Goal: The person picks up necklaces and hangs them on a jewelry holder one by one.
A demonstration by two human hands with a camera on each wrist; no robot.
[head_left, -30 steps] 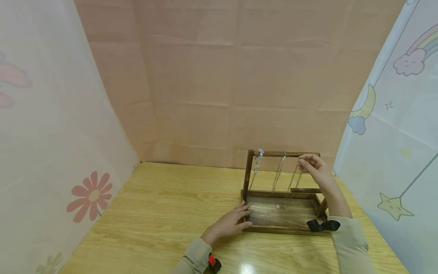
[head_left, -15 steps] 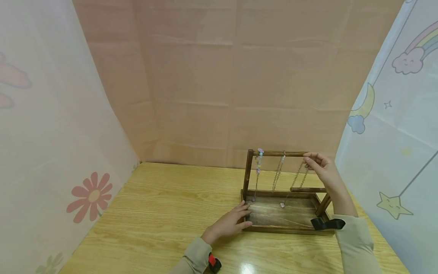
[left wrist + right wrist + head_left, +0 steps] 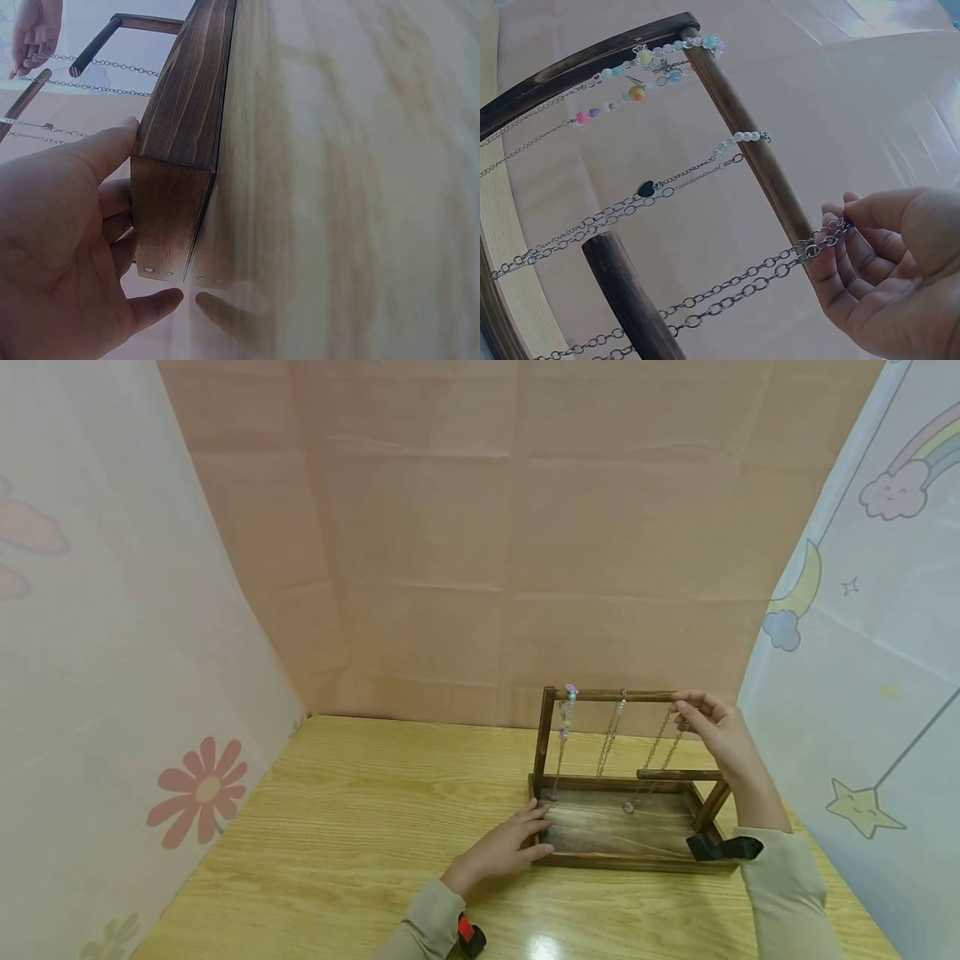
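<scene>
A dark wooden jewelry stand [image 3: 630,863] has a tray base and two bars. My right hand [image 3: 716,727] pinches the end of a chain necklace [image 3: 754,285] at the right end of the upper bar [image 3: 731,112]. The chain crosses that bar and runs down past the shorter lower bar [image 3: 626,292]; its round pendant [image 3: 628,807] hangs over the tray. My left hand [image 3: 501,847] rests on the tray's left end, fingers over the side wall and thumb at the front corner. In the left wrist view its fingers lie against the end wall [image 3: 172,210].
A colourful beaded necklace [image 3: 636,93] hangs at the upper bar's left end. Midway along hangs a chain with white beads and a dark heart [image 3: 646,189]. The stand sits on a wooden table [image 3: 360,818], with printed sheets [image 3: 862,693] at the sides.
My right hand has moved rightward along the upper bar with the chain necklace, and its pendant has shifted right. The beaded necklace has swung slightly. My left hand has stayed put.
</scene>
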